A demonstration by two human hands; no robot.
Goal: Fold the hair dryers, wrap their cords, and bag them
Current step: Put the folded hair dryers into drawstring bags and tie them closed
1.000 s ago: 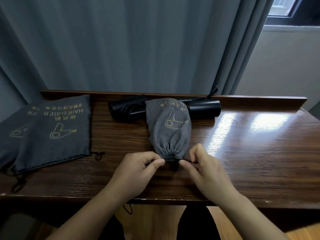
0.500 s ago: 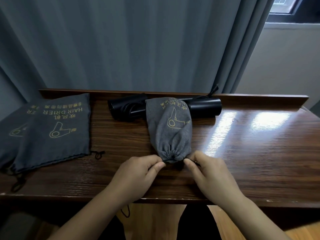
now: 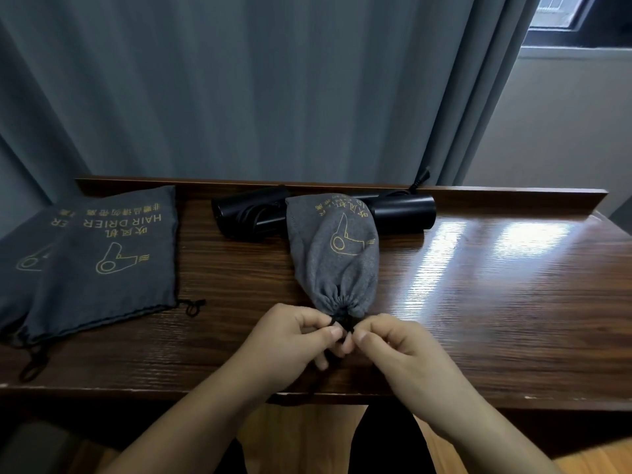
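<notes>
Fingers (image 3: 337, 331) pinched on drawstring (image 3: 343, 322)

I see filled grey bag (image 3: 333, 258) bulging, gold dryer print up, mouth cinched, black drawstring (image 3: 342, 323) at near end. Behind bag: two black hair dryers (image 3: 403, 213), lying flat, cords wrapped. Left of bag: two flat bags (image 3: 102, 261), overlapping.
</notes>
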